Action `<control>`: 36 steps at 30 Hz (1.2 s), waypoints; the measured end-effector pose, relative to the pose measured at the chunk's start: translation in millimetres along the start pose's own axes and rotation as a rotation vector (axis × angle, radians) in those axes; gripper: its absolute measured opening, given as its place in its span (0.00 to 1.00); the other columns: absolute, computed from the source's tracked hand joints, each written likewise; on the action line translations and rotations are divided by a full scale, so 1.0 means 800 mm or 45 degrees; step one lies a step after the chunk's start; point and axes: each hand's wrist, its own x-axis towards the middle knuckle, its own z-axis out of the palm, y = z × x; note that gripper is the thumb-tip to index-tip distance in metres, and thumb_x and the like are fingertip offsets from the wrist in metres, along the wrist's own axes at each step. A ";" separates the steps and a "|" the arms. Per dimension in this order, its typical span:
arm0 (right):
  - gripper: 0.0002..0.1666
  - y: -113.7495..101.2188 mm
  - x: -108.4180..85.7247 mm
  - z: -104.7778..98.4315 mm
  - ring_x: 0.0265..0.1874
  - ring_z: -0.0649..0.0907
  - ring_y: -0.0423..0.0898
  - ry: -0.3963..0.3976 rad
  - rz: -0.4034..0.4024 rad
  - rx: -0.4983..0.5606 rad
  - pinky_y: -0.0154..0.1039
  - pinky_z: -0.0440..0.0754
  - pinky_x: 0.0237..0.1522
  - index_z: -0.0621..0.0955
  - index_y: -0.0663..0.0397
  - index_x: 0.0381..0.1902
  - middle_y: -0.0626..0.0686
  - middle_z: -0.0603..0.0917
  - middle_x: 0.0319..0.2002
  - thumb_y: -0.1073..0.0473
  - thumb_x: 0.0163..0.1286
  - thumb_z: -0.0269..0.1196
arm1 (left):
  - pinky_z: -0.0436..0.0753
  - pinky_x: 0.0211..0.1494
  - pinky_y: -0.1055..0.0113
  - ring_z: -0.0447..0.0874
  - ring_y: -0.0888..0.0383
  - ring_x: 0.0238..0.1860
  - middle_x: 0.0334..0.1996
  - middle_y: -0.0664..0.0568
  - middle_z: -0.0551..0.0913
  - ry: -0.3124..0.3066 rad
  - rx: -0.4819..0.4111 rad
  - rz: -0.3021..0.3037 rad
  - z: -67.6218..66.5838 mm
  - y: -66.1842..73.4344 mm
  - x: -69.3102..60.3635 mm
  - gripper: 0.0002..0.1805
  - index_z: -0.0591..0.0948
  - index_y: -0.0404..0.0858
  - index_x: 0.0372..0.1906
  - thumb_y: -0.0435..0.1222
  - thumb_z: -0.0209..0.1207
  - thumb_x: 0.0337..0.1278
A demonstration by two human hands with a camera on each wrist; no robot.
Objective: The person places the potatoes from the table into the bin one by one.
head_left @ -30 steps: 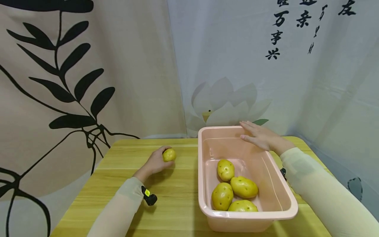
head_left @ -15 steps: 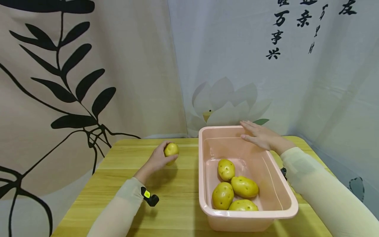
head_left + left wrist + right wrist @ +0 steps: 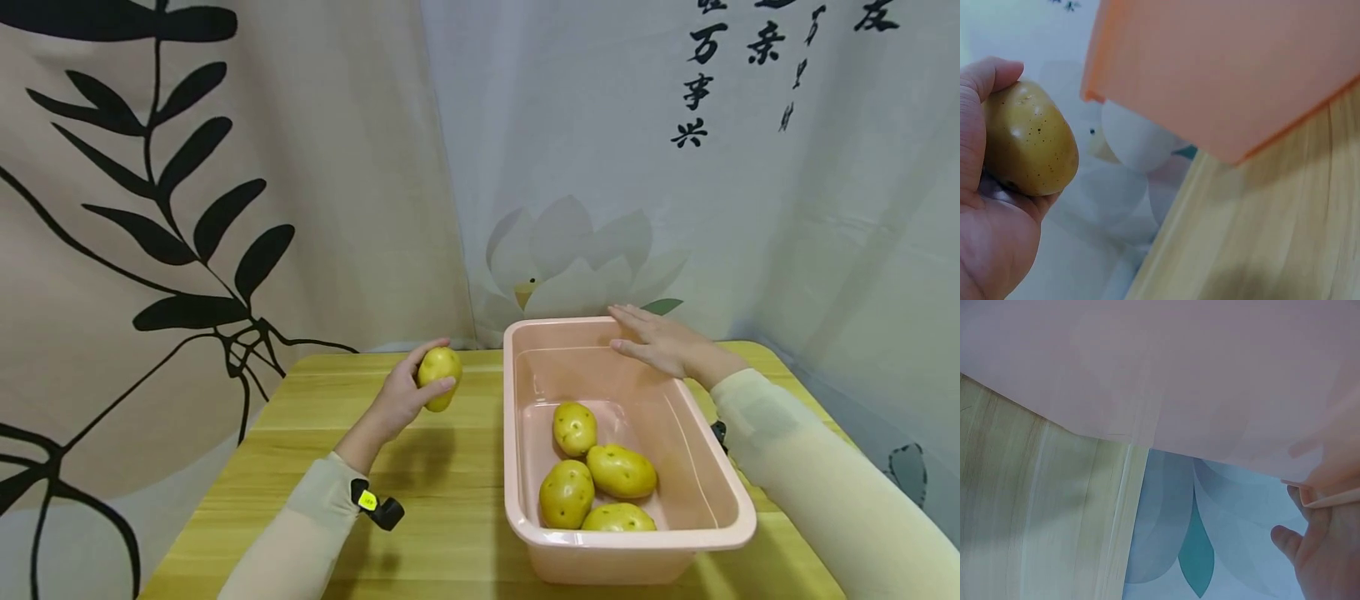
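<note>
My left hand grips a yellow potato between thumb and fingers, raised over the table left of a pink plastic basin. In the left wrist view, dark specks dot the potato's skin, and the basin's outer wall stands beyond it. Several potatoes lie inside the basin towards its near end. With fingers extended, my right hand rests on the rim at the far right corner. The right wrist view catches only part of that hand at the rim.
A wooden table carries the basin. Behind it hangs a pale curtain with dark leaf prints and black characters. A small black device is strapped to my left wrist.
My left hand has lifted the potato off low over the table, moving it up and slightly right. The right hand and the basin hold their places.
</note>
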 end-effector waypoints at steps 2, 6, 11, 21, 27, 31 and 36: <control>0.44 -0.001 -0.001 -0.001 0.73 0.49 0.61 0.001 -0.005 -0.002 0.65 0.47 0.68 0.50 0.50 0.77 0.59 0.47 0.76 0.33 0.73 0.43 | 0.81 0.47 0.57 0.75 0.46 0.50 0.57 0.39 0.70 -0.010 -0.025 0.034 0.003 0.008 -0.001 0.34 0.64 0.48 0.70 0.35 0.62 0.60; 0.44 -0.002 -0.002 -0.001 0.73 0.49 0.61 0.003 -0.004 -0.002 0.65 0.47 0.68 0.50 0.50 0.77 0.59 0.48 0.76 0.33 0.74 0.44 | 0.81 0.47 0.57 0.75 0.45 0.51 0.58 0.41 0.71 -0.042 -0.057 0.129 0.010 0.021 -0.002 0.36 0.65 0.45 0.70 0.33 0.65 0.56; 0.43 -0.001 -0.004 -0.002 0.73 0.49 0.61 -0.001 0.007 -0.002 0.64 0.48 0.68 0.50 0.50 0.77 0.59 0.48 0.76 0.35 0.74 0.45 | 0.80 0.50 0.60 0.74 0.47 0.54 0.62 0.42 0.72 -0.122 -0.128 0.205 0.018 0.040 -0.003 0.39 0.64 0.43 0.71 0.30 0.65 0.54; 0.44 -0.002 -0.005 -0.004 0.73 0.49 0.59 0.007 0.003 0.009 0.63 0.47 0.69 0.51 0.50 0.77 0.58 0.48 0.76 0.32 0.73 0.44 | 0.80 0.50 0.62 0.75 0.48 0.55 0.60 0.41 0.73 -0.178 -0.235 0.313 0.031 0.067 0.001 0.37 0.61 0.39 0.72 0.31 0.58 0.57; 0.44 0.000 0.000 -0.002 0.74 0.49 0.59 0.014 0.006 -0.002 0.63 0.48 0.69 0.51 0.49 0.77 0.57 0.48 0.76 0.33 0.73 0.44 | 0.80 0.50 0.62 0.75 0.48 0.55 0.60 0.40 0.73 -0.167 -0.236 0.361 0.034 0.083 0.002 0.36 0.62 0.40 0.71 0.34 0.60 0.57; 0.45 0.002 0.001 0.000 0.74 0.49 0.59 0.008 0.013 -0.003 0.63 0.48 0.68 0.50 0.48 0.77 0.57 0.47 0.76 0.32 0.72 0.44 | 0.80 0.49 0.62 0.75 0.48 0.54 0.59 0.40 0.74 -0.170 -0.230 0.380 0.037 0.093 0.003 0.35 0.63 0.40 0.71 0.34 0.59 0.57; 0.45 0.003 0.002 0.001 0.73 0.50 0.60 0.010 -0.001 -0.012 0.64 0.48 0.68 0.50 0.49 0.77 0.58 0.48 0.76 0.31 0.72 0.44 | 0.80 0.49 0.63 0.75 0.48 0.55 0.61 0.37 0.71 -0.187 -0.229 0.376 0.043 0.108 0.006 0.34 0.62 0.42 0.71 0.34 0.58 0.59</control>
